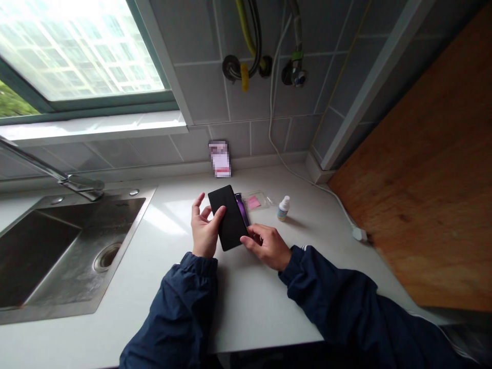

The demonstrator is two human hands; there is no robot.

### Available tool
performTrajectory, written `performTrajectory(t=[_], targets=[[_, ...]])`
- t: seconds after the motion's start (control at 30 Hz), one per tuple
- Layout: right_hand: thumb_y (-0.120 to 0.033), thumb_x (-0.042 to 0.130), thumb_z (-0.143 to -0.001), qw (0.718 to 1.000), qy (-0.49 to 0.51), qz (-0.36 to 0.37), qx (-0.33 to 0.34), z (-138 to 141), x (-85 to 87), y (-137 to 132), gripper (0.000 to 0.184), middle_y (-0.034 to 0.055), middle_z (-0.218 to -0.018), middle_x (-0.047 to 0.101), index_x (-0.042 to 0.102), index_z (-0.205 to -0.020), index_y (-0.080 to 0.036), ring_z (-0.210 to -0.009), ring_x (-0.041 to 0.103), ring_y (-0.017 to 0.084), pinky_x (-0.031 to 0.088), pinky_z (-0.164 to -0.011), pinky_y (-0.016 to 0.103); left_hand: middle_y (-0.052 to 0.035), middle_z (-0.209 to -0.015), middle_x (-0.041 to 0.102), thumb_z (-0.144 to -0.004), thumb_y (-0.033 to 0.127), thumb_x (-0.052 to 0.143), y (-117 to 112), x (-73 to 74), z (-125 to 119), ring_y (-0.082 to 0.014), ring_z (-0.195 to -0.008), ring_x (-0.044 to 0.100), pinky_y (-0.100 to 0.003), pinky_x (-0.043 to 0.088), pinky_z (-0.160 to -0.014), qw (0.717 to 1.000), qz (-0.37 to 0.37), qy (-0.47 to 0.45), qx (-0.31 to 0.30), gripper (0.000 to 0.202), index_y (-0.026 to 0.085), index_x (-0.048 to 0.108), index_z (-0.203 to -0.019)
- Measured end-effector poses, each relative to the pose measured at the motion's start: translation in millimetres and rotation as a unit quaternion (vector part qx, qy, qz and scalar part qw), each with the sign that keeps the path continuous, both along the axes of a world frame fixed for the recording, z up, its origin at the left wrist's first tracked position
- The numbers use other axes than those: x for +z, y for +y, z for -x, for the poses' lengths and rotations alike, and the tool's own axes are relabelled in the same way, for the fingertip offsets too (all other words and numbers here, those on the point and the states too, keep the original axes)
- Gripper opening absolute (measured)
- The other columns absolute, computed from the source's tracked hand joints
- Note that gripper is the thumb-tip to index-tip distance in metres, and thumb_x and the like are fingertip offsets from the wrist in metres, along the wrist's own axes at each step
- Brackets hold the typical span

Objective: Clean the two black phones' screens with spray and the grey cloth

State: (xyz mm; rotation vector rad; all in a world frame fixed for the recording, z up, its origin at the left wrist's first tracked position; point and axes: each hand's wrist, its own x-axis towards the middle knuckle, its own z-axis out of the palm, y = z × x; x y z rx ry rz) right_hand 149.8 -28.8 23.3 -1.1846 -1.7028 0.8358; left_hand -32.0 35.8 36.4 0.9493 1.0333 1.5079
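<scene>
Both hands hold a flat black slab point(229, 223), shaped like a phone with its dark face toward me, tilted above the white counter. My left hand point(205, 230) grips its left edge, thumb lying on the dark face. At the lower right corner, my right hand point(267, 246) pinches the slab with thumb and fingers. Just behind it lies a purple-screened phone point(242, 207), partly hidden by the slab. Beside that are a clear plastic wrapper point(265, 199) and a pink slip point(253, 202). A small white spray bottle point(283, 209) stands upright to their right.
Against the tiled wall leans another phone point(220, 160), its screen blurred. A steel sink point(49, 256) with a faucet point(82, 185) is on the left. A white cable point(295, 177) runs over the counter point(165, 287) to a plug point(359, 234) by the wooden panel point(430, 205).
</scene>
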Motion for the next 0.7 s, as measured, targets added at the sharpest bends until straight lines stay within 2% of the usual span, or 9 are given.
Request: performTrajectory(t=[0.07,0.13,0.27,0.33,0.4,0.47,0.53,0.63,0.7], targets=[[-0.055,0.064,-0.098,0.999,0.01,0.032,0.008,0,-1.6,0,0.046,-0.0023,-0.064,0.053,0.057,-0.069,-0.02,-0.06,0.049,0.013,0.036,-0.058,0.027,-0.0074,-0.109,0.076,-0.072,0.037,0.093,-3,-1.1,-5,-0.0225,-0.094,0.076,-0.033,0.064,-0.08,1.0,0.006,-0.001,-0.009,0.095,0.028,0.043,-0.152],[-0.06,0.058,-0.1,0.997,0.029,0.066,0.02,0,-3.9,2,0.052,-0.0023,-0.062,0.053,0.054,-0.068,-0.02,-0.058,0.05,0.013,0.036,-0.055,0.026,-0.0081,-0.111,0.077,-0.071,0.038,0.093,-4,-3.8,-8,-0.0229,-0.098,0.076,-0.033,0.063,-0.082,1.0,0.014,-0.011,-0.015,0.093,0.027,0.045,-0.15],[-0.07,0.047,-0.101,0.989,0.071,0.114,0.059,0,-8.3,7,0.059,-0.0008,-0.064,0.057,0.056,-0.074,-0.019,-0.058,0.058,0.014,0.042,-0.053,0.024,-0.0086,-0.109,0.078,-0.08,0.05,0.084,-4,-9.2,-12,-0.0226,-0.096,0.076,-0.033,0.062,-0.086,0.997,0.035,-0.063,-0.037,0.061,0.02,0.064,-0.129],[-0.074,0.043,-0.101,0.986,0.081,0.124,0.072,0,-10.2,8,0.062,-0.0003,-0.064,0.059,0.058,-0.077,-0.019,-0.057,0.061,0.015,0.042,-0.049,0.024,-0.0121,-0.109,0.079,-0.087,0.063,0.073,-7,-9.2,-15,-0.0255,-0.096,0.076,-0.037,0.062,-0.088,0.989,0.072,-0.101,-0.084,0.057,0.015,0.07,-0.118],[-0.076,0.04,-0.101,0.986,0.079,0.124,0.076,2,-11.6,9,0.063,0.0003,-0.064,0.061,0.06,-0.082,-0.019,-0.053,0.06,0.015,0.039,-0.045,0.023,-0.0179,-0.117,0.077,-0.092,0.075,0.055,-11,-7.1,-18,-0.0309,-0.101,0.076,-0.043,0.062,-0.091,0.965,0.121,-0.157,-0.17,0.072,0.012,0.071,-0.122],[-0.074,0.038,-0.103,0.989,0.066,0.111,0.069,2,-12.1,9,0.064,0.0001,-0.061,0.062,0.061,-0.082,-0.019,-0.049,0.058,0.014,0.039,-0.043,0.023,-0.0204,-0.132,0.071,-0.095,0.08,0.038,-15,-4.3,-20,-0.035,-0.109,0.074,-0.05,0.061,-0.094,0.934,0.143,-0.215,-0.247,0.083,0.013,0.067,-0.134],[-0.068,0.039,-0.105,0.994,0.042,0.084,0.049,1,-11.0,9,0.061,-0.0008,-0.056,0.06,0.061,-0.076,-0.019,-0.046,0.055,0.013,0.041,-0.046,0.024,-0.0207,-0.137,0.069,-0.098,0.079,0.028,-17,-2.6,-21,-0.0359,-0.109,0.074,-0.053,0.06,-0.093,0.915,0.163,-0.247,-0.276,0.085,0.014,0.063,-0.141],[-0.057,0.051,-0.104,1.0,-0.006,0.014,-0.001,-5,-5.5,9,0.051,0.0005,-0.057,0.06,0.063,-0.07,-0.02,-0.053,0.056,0.015,0.047,-0.058,0.028,-0.023,-0.125,0.073,-0.099,0.077,0.023,-16,-2.7,-20,-0.0339,-0.098,0.076,-0.05,0.061,-0.088,0.908,0.194,-0.258,-0.266,0.089,0.008,0.061,-0.142],[-0.05,0.057,-0.101,0.998,-0.031,-0.042,-0.032,-14,0.4,8,0.039,0.0037,-0.069,0.067,0.069,-0.078,-0.022,-0.065,0.062,0.018,0.05,-0.07,0.032,-0.0218,-0.121,0.075,-0.101,0.073,0.023,-14,-3.3,-20,-0.0307,-0.092,0.076,-0.048,0.061,-0.086,0.915,0.185,-0.266,-0.241,0.086,0.007,0.061,-0.141]])
